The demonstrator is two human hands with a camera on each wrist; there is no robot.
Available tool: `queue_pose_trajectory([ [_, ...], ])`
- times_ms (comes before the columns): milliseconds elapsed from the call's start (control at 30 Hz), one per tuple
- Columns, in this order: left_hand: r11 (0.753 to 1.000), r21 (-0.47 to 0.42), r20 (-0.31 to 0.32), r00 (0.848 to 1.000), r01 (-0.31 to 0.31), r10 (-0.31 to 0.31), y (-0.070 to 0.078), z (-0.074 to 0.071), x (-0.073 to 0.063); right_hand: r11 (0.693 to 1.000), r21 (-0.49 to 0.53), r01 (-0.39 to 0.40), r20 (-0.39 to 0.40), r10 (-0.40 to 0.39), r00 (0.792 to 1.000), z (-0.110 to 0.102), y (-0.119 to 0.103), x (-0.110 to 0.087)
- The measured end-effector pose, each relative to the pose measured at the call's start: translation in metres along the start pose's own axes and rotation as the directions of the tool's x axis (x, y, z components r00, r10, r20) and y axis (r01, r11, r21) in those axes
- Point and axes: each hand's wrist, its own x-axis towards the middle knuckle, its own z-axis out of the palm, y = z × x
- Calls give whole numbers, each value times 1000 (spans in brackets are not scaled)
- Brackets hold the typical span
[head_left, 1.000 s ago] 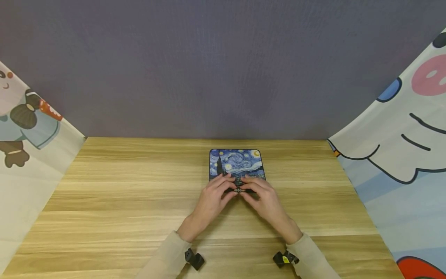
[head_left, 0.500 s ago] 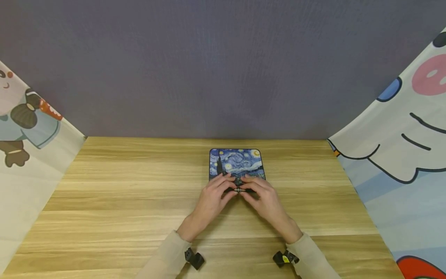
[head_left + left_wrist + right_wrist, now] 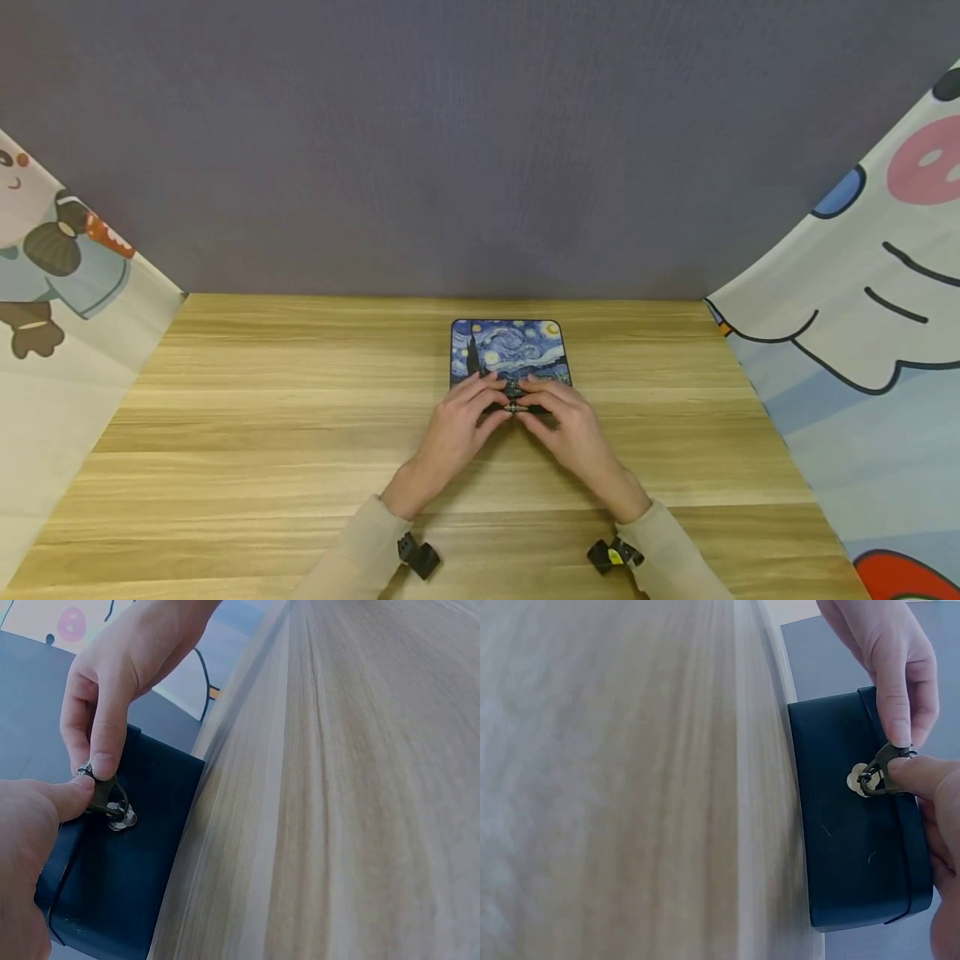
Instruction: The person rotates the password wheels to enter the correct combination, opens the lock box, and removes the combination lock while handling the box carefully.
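A box [image 3: 512, 346] with a swirling night-sky picture on its lid sits on the wooden table. Its dark front [image 3: 851, 847] carries a round metal clasp plate [image 3: 124, 819]. From this clasp hangs a small bronze-coloured padlock [image 3: 883, 763], its shackle running through the loop and a ridged part showing at its end. Thumb and fingers of my left hand [image 3: 459, 417] pinch the padlock from the left. My right hand [image 3: 568, 421] pinches it from the right, fingertips close to the left ones. The fingers partly hide the padlock's body, and the hands overlap the lid's near edge.
The wooden table [image 3: 262, 433] stretches out on both sides of the box. A grey-purple wall [image 3: 450, 150] rises behind it. Cartoon-printed curtains [image 3: 870, 333] hang at both sides. Black wrist cameras [image 3: 417, 557] sit at the beige sleeves.
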Motion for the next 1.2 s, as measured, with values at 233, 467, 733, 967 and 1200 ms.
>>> queue_pose_trajectory([
  [233, 1000, -2, 1, 1000, -1, 1, 0, 0, 0, 1000, -1, 2, 1, -2, 1000, 0, 0, 0],
  [467, 1000, -5, 10, 1000, 8, -8, 0, -1, 0, 1000, 1, 0, 0, 0, 1000, 0, 0, 0],
  [733, 1000, -12, 4, 1000, 4, -4, 1, -1, 1, 1000, 3, -1, 1, 1, 1000, 0, -1, 1],
  [967, 1000, -13, 12, 1000, 6, -6, 0, -1, 0, 1000, 10, 7, -9, -7, 1000, -1, -1, 2],
  [1200, 1000, -6, 14, 1000, 2, -2, 0, -1, 0, 1000, 11, 0, -1, 0, 1000, -1, -1, 1],
])
